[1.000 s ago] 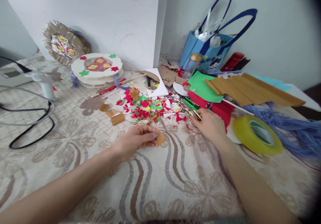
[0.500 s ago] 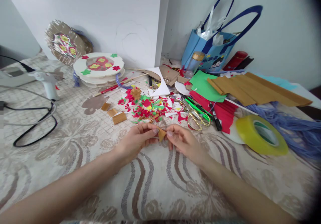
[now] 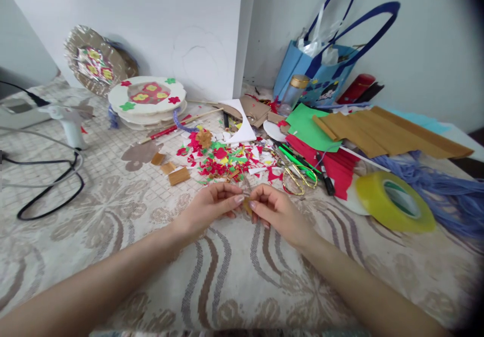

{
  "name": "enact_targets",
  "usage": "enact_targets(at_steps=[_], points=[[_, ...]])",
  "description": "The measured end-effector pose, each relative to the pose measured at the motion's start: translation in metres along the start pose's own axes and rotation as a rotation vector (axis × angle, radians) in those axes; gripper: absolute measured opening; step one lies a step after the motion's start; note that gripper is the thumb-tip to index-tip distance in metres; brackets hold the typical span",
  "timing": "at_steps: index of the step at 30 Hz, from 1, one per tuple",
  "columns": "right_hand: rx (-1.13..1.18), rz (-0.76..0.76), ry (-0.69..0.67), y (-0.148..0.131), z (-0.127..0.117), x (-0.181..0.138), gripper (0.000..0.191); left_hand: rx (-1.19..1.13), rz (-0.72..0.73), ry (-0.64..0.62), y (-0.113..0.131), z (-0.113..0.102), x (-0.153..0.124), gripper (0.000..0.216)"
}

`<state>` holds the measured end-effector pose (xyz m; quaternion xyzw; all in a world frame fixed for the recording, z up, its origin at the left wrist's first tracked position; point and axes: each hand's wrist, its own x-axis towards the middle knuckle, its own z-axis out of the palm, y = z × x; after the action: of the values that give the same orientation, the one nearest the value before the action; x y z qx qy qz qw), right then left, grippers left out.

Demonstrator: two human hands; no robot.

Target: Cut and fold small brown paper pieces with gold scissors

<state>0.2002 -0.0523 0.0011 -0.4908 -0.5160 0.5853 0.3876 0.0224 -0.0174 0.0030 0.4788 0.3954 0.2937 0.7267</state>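
A small piece of brown crepe paper is pinched between my two hands, just above the patterned tablecloth. My left hand is closed, its thumb and forefinger at the paper's left side. From the other side my right hand grips it, thumb tip over the front. The fingers hide most of the piece. Beyond the hands lies a heap of red, green, yellow and white paper scraps. Several brown paper pieces are left of the heap, and gold-handled scissors lie to its right.
A decorated white paper lantern and a glue gun with its cord are on the left. To the right are a yellow tape roll, a black marker, green paper, brown sheets and a blue bag.
My fingers have drawn closer together around the brown paper, and less of it shows. The hands have stayed in nearly the same place; the view has shifted slightly.
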Motion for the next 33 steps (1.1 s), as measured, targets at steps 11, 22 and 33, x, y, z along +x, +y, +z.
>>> enact_targets(at_steps=[11,22,33], points=[[0.104,0.041,0.033,0.003,0.004,0.000,0.012,0.042,-0.011,-0.009,-0.004,-0.001,0.000,0.022],[0.138,0.046,0.023,0.007,0.004,0.000,0.008,0.234,0.061,-0.029,0.001,-0.003,0.000,0.019],[0.180,0.021,0.007,0.011,0.005,-0.001,0.005,0.173,-0.001,-0.051,-0.001,-0.002,0.000,0.015]])
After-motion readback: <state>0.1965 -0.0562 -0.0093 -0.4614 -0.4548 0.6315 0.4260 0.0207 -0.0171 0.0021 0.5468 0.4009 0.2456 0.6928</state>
